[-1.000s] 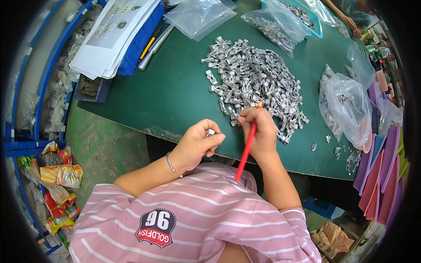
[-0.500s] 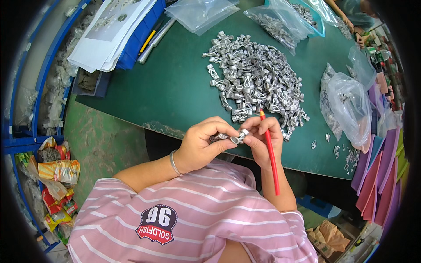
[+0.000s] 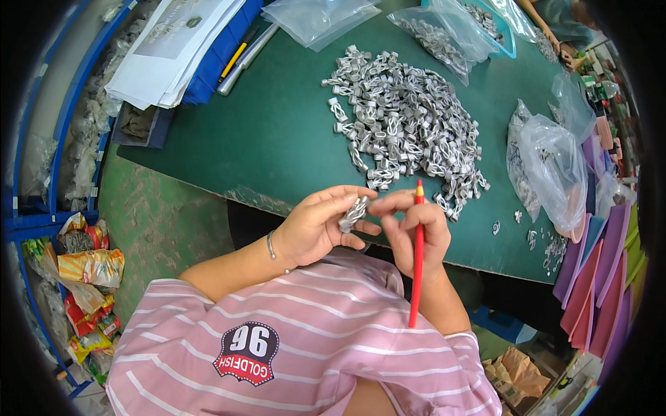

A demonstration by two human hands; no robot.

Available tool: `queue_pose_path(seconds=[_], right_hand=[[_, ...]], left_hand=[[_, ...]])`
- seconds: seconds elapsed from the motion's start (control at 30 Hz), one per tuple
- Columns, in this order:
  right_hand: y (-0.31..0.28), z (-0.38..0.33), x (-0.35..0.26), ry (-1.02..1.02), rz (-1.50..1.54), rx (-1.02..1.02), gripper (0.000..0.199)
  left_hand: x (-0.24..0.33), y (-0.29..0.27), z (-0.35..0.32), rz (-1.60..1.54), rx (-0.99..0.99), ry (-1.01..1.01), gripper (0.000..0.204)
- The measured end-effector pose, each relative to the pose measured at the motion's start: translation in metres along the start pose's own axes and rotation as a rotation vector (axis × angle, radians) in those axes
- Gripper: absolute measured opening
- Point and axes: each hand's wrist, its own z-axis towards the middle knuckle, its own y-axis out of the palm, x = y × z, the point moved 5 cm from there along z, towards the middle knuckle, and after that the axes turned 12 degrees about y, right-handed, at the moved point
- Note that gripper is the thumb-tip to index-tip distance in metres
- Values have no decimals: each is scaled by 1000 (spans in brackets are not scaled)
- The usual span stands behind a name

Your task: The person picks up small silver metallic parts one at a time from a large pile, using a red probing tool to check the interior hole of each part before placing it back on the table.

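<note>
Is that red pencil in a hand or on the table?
In a hand: the right hand grips the red pencil, and both its ends stick out.

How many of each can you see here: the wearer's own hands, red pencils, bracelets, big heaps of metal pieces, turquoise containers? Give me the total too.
Wearer's hands: 2, left hand and right hand
Red pencil: 1
Bracelet: 1
Big heap of metal pieces: 1, its pieces overlapping too much to count
Turquoise container: 1
Total: 6

Scuffed green floor (image 3: 156, 201), green table (image 3: 270, 132) (blue shelving (image 3: 41, 227) leftward).
</note>
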Motion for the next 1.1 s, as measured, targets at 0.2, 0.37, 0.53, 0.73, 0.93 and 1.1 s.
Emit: queue_pose_path(seconds=[0.2, 0.37, 0.53, 0.73, 0.93, 1.1], right_hand=[[-4, 25, 24, -76, -650, 17, 22], [-9, 18, 25, -28, -644, -23, 23], [-21, 12, 32, 37, -625, 80, 31], [-25, 1, 35, 107, -608, 69, 33], [-15, -4, 18, 175, -206, -19, 32], [-18, -19, 40, 615, 478, -35, 24]], left_hand=[[0, -22, 3, 150, -27, 89, 10], [7, -22, 1, 405, 48, 164, 12], [5, -15, 6, 576, 50, 215, 13], [6, -7, 10, 654, -5, 277, 20], [6, -8, 9, 736, -49, 362, 22], [17, 8, 0, 965, -215, 577, 18]])
